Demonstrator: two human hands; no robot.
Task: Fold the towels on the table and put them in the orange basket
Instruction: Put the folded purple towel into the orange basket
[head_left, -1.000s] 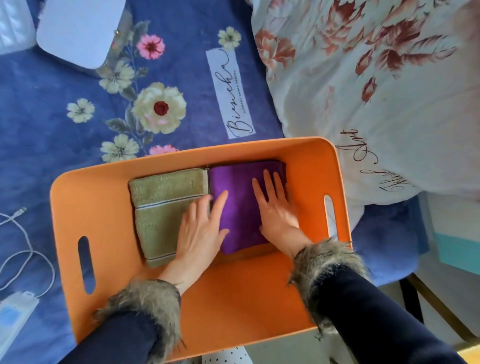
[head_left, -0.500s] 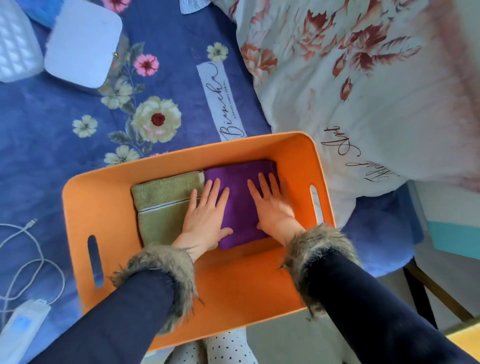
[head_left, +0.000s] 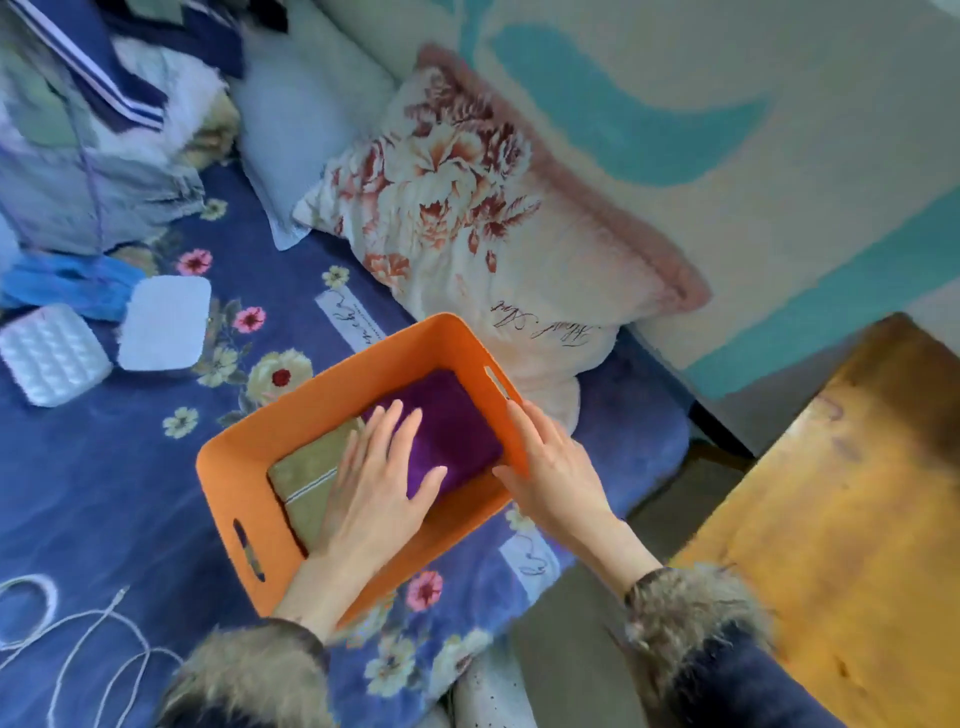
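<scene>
At nine o'clock on the bed (head_left: 93, 467), with its blue flowered cover, lie a white quilted pad (head_left: 52, 356) and a white square box (head_left: 165, 322) just beside it. A white cable (head_left: 104, 639) loops at seven o'clock.

The orange basket (head_left: 249, 457) rests on the bed near the middle. Inside, a folded green towel (head_left: 306, 475) lies at its eight o'clock side, touching a folded purple towel (head_left: 452, 426) on its two o'clock side.

The left hand (head_left: 379, 488) lies flat across both towels, its grip open with fingers straight and spread, fingertips on the purple one. The right hand (head_left: 556, 467) holds the basket's right wall: fingers run along the outside, thumb hooked inside over the rim, so the grip is closed on the basket. Both wrists wear fur cuffs on dark sleeves.

A flowered pillow (head_left: 493, 234) leans at twelve o'clock behind the basket, touching its far corner. A wooden worktop (head_left: 841, 509) stands at four o'clock, well apart from the basket.
</scene>
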